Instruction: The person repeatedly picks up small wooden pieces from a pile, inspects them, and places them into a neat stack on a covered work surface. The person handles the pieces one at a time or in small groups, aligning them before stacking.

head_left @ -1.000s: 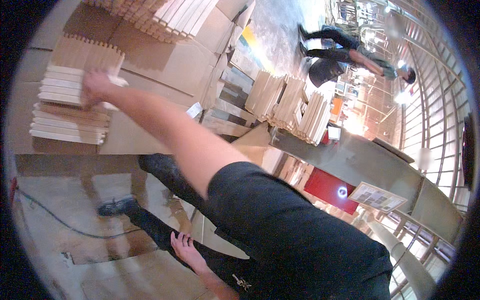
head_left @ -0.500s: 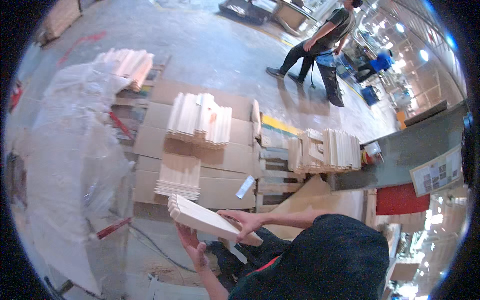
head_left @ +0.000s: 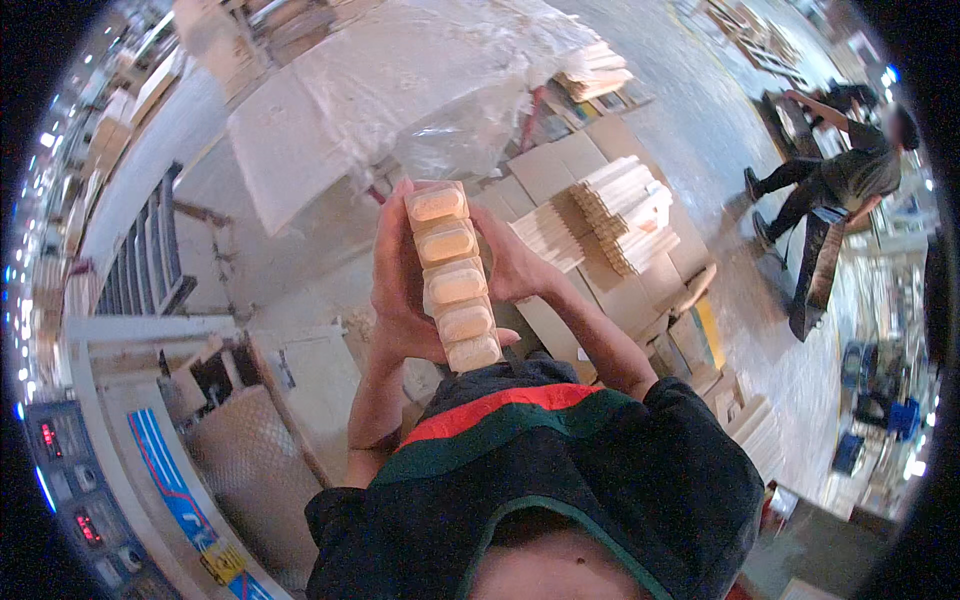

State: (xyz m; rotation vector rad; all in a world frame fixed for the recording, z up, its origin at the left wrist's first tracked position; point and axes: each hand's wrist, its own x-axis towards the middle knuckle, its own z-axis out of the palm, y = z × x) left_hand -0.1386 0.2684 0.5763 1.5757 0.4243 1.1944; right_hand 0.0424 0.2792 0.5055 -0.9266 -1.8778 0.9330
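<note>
Wooden slats, a stack of five seen end-on, sit at frame centre, clamped between both hands. Left hand wraps the stack's left side, fingers curled around it; right hand presses the right side. More slat stacks lie on flattened cardboard upper right. Another person bends over at far right.
</note>
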